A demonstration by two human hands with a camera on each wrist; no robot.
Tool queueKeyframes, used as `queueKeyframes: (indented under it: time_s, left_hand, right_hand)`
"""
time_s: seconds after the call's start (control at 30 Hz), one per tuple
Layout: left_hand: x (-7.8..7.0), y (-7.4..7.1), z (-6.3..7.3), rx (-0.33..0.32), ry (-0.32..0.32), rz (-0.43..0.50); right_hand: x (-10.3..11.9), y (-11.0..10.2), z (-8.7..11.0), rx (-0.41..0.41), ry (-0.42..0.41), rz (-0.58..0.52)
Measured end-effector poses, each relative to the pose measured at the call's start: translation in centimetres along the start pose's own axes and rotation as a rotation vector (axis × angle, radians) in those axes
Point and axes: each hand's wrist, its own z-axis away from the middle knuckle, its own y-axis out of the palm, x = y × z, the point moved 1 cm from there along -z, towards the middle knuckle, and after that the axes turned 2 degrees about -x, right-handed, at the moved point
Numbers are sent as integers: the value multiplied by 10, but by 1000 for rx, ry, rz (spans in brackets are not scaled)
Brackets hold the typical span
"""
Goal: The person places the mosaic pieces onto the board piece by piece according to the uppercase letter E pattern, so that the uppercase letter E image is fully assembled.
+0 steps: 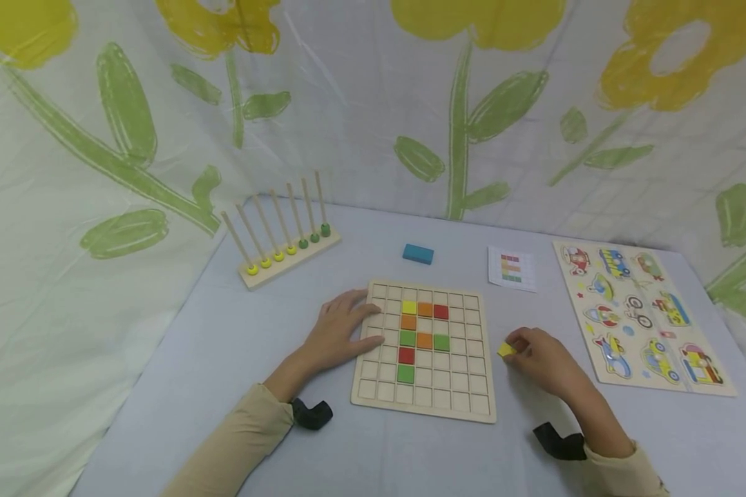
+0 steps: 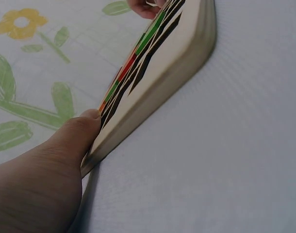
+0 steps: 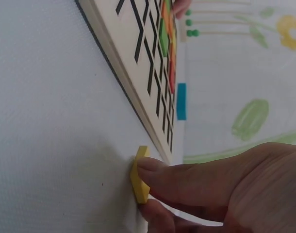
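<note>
A wooden grid board (image 1: 460, 400) lies on the table with several coloured square tiles in its cells: a row of yellow, orange and red, a column down the left, and a row of green, orange and green. My left hand (image 1: 336, 328) rests on the board's left edge, fingers extended, the thumb (image 2: 77, 133) lying over the rim in the left wrist view. Just right of the board, my right hand (image 1: 543, 359) pinches a yellow square tile (image 3: 140, 177) between thumb and fingertips, close over the table. In the head view only a corner of this tile shows.
A printed pattern card (image 1: 519, 279) lies behind the right hand, and a blue block (image 1: 418, 254) behind the board. At the back left stands a bead-and-rod counting rack (image 1: 267, 273). A vehicle puzzle board (image 1: 609, 366) lies on the right. Flower-patterned fabric (image 1: 360, 124) hangs behind the table.
</note>
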Motion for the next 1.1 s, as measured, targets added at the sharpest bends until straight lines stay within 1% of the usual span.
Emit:
queueKeyframes:
  time_s: [0.27, 0.5, 0.63, 0.8, 0.93, 1.1]
  left_hand:
    - [0, 0, 0, 6, 1, -8]
    - [-1, -1, 1, 10, -2, -11]
    - [0, 0, 1, 11, -5, -16]
    - [1, 1, 0, 16, -6, -18]
    - [1, 1, 0, 14, -5, -19]
    - [1, 0, 0, 12, -3, -15]
  right_hand:
    - [1, 0, 0, -3, -36, -9]
    - [4, -1, 1, -79, -92, -14]
    - [10, -1, 3, -107, -95, -55]
    - [23, 3, 5, -114, -53, -157]
    - [35, 10, 7, -91, -34, -208]
    - [49, 23, 9, 2, -43, -278]
